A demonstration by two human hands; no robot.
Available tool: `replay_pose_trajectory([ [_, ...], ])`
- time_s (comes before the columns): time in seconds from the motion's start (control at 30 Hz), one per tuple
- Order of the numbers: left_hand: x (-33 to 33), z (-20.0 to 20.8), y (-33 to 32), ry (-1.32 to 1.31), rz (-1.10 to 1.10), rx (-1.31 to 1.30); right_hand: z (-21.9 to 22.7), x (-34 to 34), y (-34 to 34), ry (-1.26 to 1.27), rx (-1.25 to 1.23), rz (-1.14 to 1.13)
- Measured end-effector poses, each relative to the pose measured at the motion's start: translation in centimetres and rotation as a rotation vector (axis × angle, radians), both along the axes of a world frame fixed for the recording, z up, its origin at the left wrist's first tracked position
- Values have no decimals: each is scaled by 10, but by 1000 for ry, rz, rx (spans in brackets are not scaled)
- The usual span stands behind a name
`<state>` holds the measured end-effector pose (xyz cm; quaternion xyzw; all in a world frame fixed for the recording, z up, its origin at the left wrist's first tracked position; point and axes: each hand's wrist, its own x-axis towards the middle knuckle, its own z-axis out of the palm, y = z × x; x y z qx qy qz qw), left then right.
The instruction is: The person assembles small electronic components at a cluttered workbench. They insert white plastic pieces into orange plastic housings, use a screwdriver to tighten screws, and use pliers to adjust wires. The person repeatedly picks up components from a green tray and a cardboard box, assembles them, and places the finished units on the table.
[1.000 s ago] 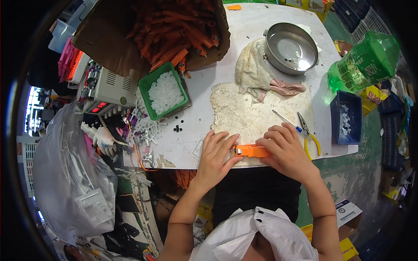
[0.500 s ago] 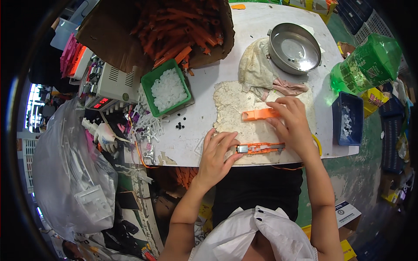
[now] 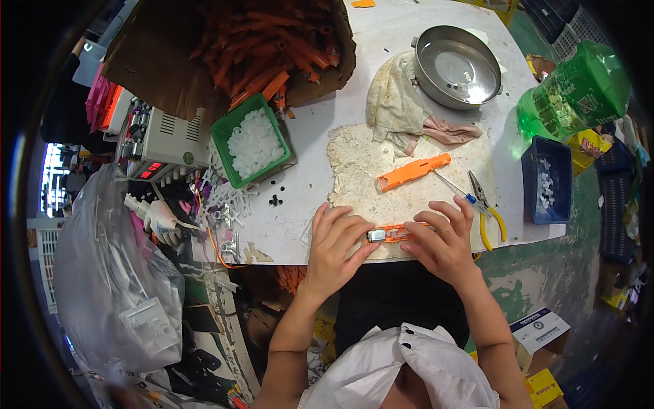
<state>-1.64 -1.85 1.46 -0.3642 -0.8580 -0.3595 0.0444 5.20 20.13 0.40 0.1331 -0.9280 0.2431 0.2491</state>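
Head view: half-curled left hand (image 3: 335, 245) pinches an orange housing (image 3: 396, 238), right hand (image 3: 444, 244) curls over it, grip unclear; uneven pressure could dislodge the silver block (image 3: 376, 235) between them

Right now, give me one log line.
left hand: at open casing; right hand: over casing; orange shell: lying beyond hands; pliers: unheld

Free btwn green bin (image 3: 223, 148) & mat (image 3: 351, 167); orange cover (image 3: 413, 172) blocks R hand (image 3: 443, 242) fwd.
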Motion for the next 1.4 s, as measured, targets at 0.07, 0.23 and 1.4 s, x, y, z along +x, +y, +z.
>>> replay_pose_trajectory([
  [0.07, 1, 1, 0, 3, 10, 3, -2, 0, -2, 18, 2, -5],
  [0.23, -1, 2, 1, -33, 32, 52, 2, -1, -2, 11, -41, -28],
  [1.4, 17, -6, 21, 200, -58, -163, 1, 2, 7, -100, -144, -36],
])
